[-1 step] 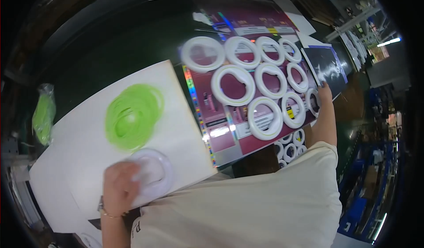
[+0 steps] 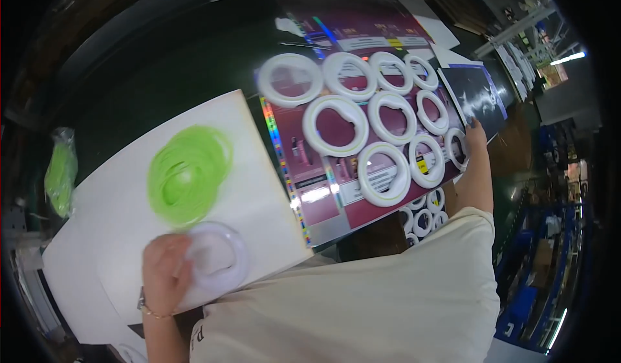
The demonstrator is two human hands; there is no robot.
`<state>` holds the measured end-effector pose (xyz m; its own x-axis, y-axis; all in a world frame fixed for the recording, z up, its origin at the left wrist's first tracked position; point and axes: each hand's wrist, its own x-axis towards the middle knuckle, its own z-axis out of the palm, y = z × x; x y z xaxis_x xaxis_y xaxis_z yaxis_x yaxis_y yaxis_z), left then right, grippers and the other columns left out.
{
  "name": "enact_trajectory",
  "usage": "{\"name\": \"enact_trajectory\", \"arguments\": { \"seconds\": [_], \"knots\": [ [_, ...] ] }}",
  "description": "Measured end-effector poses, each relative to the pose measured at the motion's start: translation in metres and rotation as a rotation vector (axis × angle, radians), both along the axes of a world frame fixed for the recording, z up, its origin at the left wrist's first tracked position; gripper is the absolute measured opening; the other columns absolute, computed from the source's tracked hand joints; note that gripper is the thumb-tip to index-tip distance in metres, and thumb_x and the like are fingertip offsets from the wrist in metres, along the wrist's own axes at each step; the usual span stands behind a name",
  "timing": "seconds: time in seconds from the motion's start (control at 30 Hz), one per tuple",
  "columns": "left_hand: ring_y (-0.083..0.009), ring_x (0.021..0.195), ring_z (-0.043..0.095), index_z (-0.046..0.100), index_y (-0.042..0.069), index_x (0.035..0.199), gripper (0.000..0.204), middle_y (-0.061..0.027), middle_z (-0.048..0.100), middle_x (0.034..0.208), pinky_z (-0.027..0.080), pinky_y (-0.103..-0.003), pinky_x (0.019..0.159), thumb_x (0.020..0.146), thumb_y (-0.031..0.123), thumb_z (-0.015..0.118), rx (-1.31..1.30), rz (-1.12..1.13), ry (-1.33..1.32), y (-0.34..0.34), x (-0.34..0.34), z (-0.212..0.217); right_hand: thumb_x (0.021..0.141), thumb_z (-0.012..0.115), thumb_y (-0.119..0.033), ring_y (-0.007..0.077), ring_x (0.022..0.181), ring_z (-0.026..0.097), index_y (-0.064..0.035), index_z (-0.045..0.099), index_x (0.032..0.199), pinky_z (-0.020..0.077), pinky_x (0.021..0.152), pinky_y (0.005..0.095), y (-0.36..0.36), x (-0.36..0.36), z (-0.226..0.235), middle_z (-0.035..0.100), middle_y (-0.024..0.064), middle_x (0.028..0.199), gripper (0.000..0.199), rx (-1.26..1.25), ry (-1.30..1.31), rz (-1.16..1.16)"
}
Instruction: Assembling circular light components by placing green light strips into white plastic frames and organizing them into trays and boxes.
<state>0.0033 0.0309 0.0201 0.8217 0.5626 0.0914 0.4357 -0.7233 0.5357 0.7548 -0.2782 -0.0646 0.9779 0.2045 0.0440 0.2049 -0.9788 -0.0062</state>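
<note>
A view from above a person in a cream shirt at a dark green worktable (image 2: pixel 162 78). In the lower left of the frame, the left hand (image 2: pixel 165 272) lies closed over the left edge of a translucent white plastic ring (image 2: pixel 217 256), fingers curled on its rim, pressing it flat against a white sheet of board (image 2: pixel 259 188). Just above it on the same board sits a loose pile of thin bright green rings (image 2: pixel 187 174), close by so the hand can reach them easily. At the right of the frame, the right hand (image 2: pixel 475 133) stretches far out to the edge of a glossy magenta printed sheet (image 2: pixel 317 188); its fingertips touch the outermost of the white rings, and whether it grips that ring cannot be told. About ten white rings (image 2: pixel 336 125) lie in tidy rows on this sheet, each apart from its neighbours, seemingly set out to be counted or to dry. More white rings (image 2: pixel 424 217) are stacked below the sheet's lower edge, beside the right arm. A bag of green pieces (image 2: pixel 60 175) rests at the far left.
</note>
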Motion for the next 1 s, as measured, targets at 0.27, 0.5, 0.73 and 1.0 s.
{"name": "enact_trajectory", "arguments": {
  "seconds": [0.27, 0.5, 0.73, 1.0],
  "knots": [
    [-0.0315, 0.095, 0.056, 0.062, 0.004, 0.108, 0.040, -0.0132, 0.060, 0.102, 0.046, -0.038, 0.082, 0.069, -0.001, 0.071, 0.066, 0.162, 0.175, 0.010, 0.094, -0.020, 0.086, 0.057, -0.045, 0.0368, 0.115, 0.055, -0.0158, 0.041, 0.141, 0.0439, 0.097, 0.0426, -0.008, 0.065, -0.013, 0.057, 0.0220, 0.125, 0.064, -0.105, -0.001, 0.047],
    [-0.0308, 0.086, 0.058, 0.064, 0.003, 0.097, 0.036, -0.0118, 0.061, 0.090, 0.047, -0.038, 0.079, 0.063, 0.002, 0.077, 0.180, 0.212, 0.201, 0.019, 0.088, -0.031, 0.089, 0.051, -0.050, 0.0358, 0.105, 0.060, -0.0089, 0.058, 0.125, 0.0468, 0.091, 0.0419, -0.023, 0.072, 0.008, 0.063, 0.0244, 0.109, 0.055, -0.445, -0.018, 0.373],
    [-0.0308, 0.079, 0.057, 0.061, 0.004, 0.085, 0.021, -0.0108, 0.062, 0.087, 0.044, -0.040, 0.072, 0.067, 0.004, 0.073, 0.187, 0.188, 0.196, 0.013, 0.102, -0.041, 0.088, 0.053, -0.052, 0.0361, 0.106, 0.059, -0.0095, 0.059, 0.123, 0.0477, 0.089, 0.0447, -0.015, 0.052, -0.001, 0.063, 0.0209, 0.111, 0.055, -0.333, -0.174, 0.258],
    [-0.0224, 0.079, 0.058, 0.061, 0.000, 0.088, 0.006, -0.0094, 0.061, 0.086, 0.046, -0.032, 0.074, 0.083, 0.001, 0.064, 0.178, 0.248, 0.036, 0.013, 0.095, -0.040, 0.086, 0.053, -0.054, 0.0373, 0.107, 0.059, -0.0123, 0.044, 0.138, 0.0463, 0.092, 0.0444, -0.001, 0.075, -0.015, 0.061, 0.0251, 0.114, 0.067, -0.334, -0.017, 0.310]
  ]
}}
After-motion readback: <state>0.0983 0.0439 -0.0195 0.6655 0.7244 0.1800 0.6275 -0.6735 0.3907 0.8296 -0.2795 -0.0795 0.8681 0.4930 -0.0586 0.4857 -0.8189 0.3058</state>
